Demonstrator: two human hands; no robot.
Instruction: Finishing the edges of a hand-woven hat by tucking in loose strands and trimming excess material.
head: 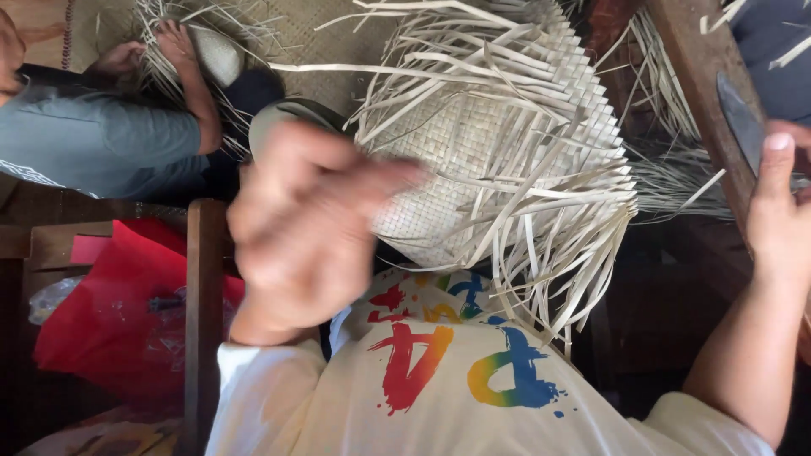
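A blurred left hand (308,232), fingers curled loosely together and gripping nothing visible, hovers just left of a half-woven palm-strip mat (498,143) whose loose ends trail rightward, while the right hand (781,207), farther off, pinches a dark blade (743,118)

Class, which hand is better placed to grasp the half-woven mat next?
Probably the left hand: though blurred, it is right beside the woven mat. The right hand is off at the frame's edge by the knife blade.
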